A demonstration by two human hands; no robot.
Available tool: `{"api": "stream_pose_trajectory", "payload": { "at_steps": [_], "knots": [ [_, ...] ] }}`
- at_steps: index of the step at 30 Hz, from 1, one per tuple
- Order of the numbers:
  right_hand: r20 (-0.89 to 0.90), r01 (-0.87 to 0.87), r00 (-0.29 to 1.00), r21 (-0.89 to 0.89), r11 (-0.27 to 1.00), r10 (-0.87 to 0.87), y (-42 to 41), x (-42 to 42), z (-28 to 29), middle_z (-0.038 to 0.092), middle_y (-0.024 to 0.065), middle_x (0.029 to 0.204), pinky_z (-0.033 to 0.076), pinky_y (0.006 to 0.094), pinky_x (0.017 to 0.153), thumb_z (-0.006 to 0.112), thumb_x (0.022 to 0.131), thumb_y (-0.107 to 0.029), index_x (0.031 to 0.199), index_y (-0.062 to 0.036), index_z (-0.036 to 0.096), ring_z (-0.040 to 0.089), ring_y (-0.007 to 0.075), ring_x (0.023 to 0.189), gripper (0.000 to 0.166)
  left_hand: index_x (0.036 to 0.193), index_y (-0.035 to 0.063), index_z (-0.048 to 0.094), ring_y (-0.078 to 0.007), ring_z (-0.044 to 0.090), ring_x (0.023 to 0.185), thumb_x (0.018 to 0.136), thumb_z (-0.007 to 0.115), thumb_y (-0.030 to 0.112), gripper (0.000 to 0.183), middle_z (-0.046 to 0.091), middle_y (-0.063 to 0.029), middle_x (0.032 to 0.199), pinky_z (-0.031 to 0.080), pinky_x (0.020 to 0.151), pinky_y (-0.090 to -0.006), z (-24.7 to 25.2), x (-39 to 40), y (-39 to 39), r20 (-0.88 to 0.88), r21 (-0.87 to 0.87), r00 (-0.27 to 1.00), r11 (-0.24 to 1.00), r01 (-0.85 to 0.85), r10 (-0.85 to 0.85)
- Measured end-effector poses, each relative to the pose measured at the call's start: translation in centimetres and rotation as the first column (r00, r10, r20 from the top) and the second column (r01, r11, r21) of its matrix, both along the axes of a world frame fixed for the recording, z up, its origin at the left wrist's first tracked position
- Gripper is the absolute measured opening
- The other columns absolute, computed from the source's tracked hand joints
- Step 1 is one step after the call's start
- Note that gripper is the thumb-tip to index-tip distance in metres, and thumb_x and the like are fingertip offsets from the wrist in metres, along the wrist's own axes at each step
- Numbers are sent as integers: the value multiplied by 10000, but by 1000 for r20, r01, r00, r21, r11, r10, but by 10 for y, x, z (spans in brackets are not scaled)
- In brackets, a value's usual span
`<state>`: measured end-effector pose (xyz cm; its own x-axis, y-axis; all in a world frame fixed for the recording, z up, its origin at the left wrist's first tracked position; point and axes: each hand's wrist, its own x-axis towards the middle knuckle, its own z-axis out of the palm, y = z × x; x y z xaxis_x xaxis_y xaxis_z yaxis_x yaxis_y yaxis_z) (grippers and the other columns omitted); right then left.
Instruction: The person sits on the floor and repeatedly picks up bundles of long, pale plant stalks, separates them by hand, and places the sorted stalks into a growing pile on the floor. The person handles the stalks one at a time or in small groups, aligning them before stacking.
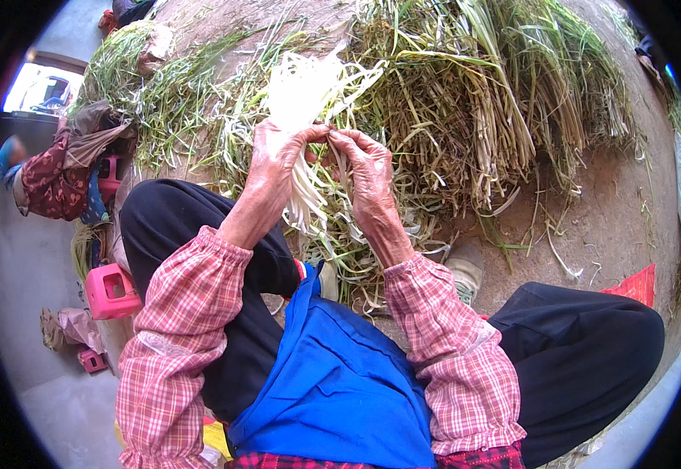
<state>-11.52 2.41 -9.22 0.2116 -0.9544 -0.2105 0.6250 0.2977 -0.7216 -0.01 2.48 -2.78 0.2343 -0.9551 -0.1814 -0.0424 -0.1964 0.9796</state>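
Note:
My left hand [273, 153] is closed around a bunch of pale, chive-like stalks [302, 88]. Their bright upper parts fan out above the fist, overexposed, and the white lower ends [305, 196] hang below it. My right hand [369, 167] pinches a thin pale strand [343, 176], its thumb and fingertips meeting those of the left hand. Whether that strand is joined to the bunch is hidden by the fingers. Beneath both hands lies a litter of loose green and white leaves [346, 255].
Large heaps of unsorted stalks [463, 111] lie ahead and right on the earthen floor [616, 199]. More loose greens [170, 105] spread ahead left. A pink plastic stool [112, 291] stands by my left knee. Another person [53, 176] sits farther left. A red sheet [633, 285] lies near my right knee.

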Motion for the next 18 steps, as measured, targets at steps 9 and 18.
{"api": "stream_pose_trajectory", "payload": {
  "at_steps": [9,18],
  "knots": [
    [137,130,979,164,978,-153,-2,9,-10,625,7,714,468,221,448,560,870,-168,920,-55,586,625,95,627,127,896,-42,608,-132,630,683,766,631,74,176,647,-97,799,507,539,-206,-2,3,-4,-75,-23,995,998,60,-61],
    [437,88,870,313,946,-226,-15,-15,-43,586,55,741,520,316,598,450,932,-182,901,-80,472,618,191,746,109,879,-35,607,-174,653,632,724,664,17,174,658,-111,778,478,473,-186,4,0,-11,-234,100,972,995,18,5]
  ]
}}
